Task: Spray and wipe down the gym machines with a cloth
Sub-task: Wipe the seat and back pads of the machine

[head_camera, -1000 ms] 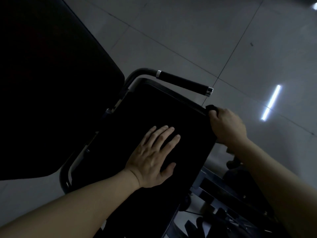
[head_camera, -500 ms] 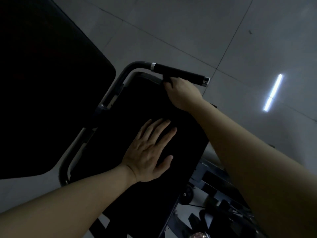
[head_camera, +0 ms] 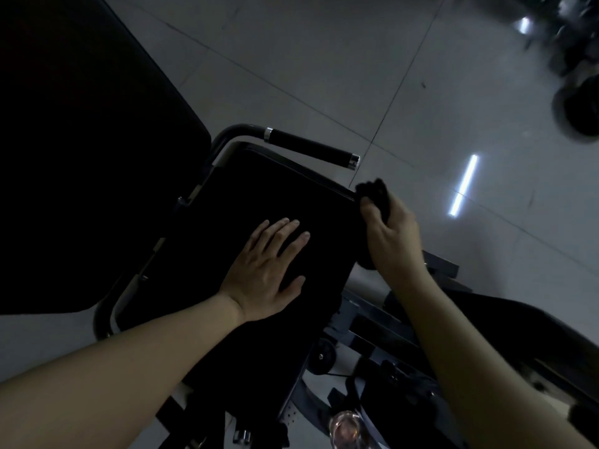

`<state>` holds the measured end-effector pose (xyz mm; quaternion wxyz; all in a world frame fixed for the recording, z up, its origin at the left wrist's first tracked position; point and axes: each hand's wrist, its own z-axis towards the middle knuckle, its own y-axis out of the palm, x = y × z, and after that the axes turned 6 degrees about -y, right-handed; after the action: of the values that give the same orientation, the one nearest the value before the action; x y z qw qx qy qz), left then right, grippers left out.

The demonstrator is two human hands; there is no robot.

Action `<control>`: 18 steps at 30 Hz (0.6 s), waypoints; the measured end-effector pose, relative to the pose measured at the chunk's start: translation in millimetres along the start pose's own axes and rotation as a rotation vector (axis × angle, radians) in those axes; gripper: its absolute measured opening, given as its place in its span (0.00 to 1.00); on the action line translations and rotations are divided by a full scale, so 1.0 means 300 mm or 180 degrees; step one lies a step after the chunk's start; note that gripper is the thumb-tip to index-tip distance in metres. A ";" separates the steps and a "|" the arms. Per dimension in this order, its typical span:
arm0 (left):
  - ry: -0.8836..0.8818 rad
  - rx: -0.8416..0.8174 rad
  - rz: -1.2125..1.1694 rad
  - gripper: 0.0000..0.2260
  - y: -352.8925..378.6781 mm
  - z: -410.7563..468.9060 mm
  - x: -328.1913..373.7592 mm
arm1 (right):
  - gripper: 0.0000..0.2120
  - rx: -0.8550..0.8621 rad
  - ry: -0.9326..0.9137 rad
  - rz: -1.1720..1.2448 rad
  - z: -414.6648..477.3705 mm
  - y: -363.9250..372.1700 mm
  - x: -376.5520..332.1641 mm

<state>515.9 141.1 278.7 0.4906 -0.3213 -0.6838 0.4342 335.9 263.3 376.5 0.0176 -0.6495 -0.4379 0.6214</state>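
The right hand (head_camera: 392, 234) is back at the far right corner of the seat pad (head_camera: 246, 202). Half a second ago it is at the middle of the pad's far edge, just under the handle (head_camera: 311, 147); a second ago it is at this same corner. That reads as a stroke out along the far edge and back, so wiping of this pad's rim seems well under way, with the broad top face possibly still to do.

The right hand's fingers curl tight round a dark cloth (head_camera: 376, 196), which touches the pad's corner. The left hand (head_camera: 269, 270) stays where it is in both earlier views, lying flat and spread on the middle of the pad, fingers straight, apparently steadying it.

The pad's long axis runs from its near end, low in the view, away to the far edge below the handle. The handle lies along that far edge, across the pad's length, its capped end pointing past the pad's right corner. The cloth is bunched, so it has no clear long axis; a tuft sticks up out of the fist, away from the person. A larger dark pad (head_camera: 81, 157) rises on the seat pad's left.
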 end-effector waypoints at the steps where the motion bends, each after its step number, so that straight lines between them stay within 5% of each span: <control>1: -0.0012 -0.0042 -0.0097 0.31 -0.013 -0.002 0.003 | 0.09 -0.0119 0.0194 0.0568 -0.021 0.010 -0.036; 3: -0.0354 -0.0015 -0.0758 0.26 -0.069 0.008 0.024 | 0.13 -0.0525 0.0635 0.1499 -0.036 0.021 -0.086; 5: -0.1356 0.0054 -0.2212 0.16 -0.188 0.026 0.065 | 0.18 -0.0949 0.0875 0.1965 -0.029 0.033 -0.129; 7: -0.2263 -0.0103 -0.3949 0.15 -0.296 0.056 0.092 | 0.18 -0.1204 0.0854 0.1999 -0.020 0.061 -0.164; 9: -0.2634 -0.0289 -0.4672 0.17 -0.346 0.086 0.071 | 0.20 -0.1434 0.0673 0.1793 -0.007 0.091 -0.194; 14: -0.3021 0.0450 -0.4208 0.07 -0.331 0.122 -0.045 | 0.18 -0.1463 0.0553 0.1134 0.067 0.102 -0.212; 18: -0.3788 0.1147 -0.3778 0.12 -0.244 0.131 -0.115 | 0.15 -0.1146 0.0686 0.1049 0.085 0.170 -0.180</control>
<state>488.4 69.9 326.2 0.2397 0.4536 -0.8027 0.3039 351.1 186.6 384.7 -0.1531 -0.7671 -0.4253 0.4553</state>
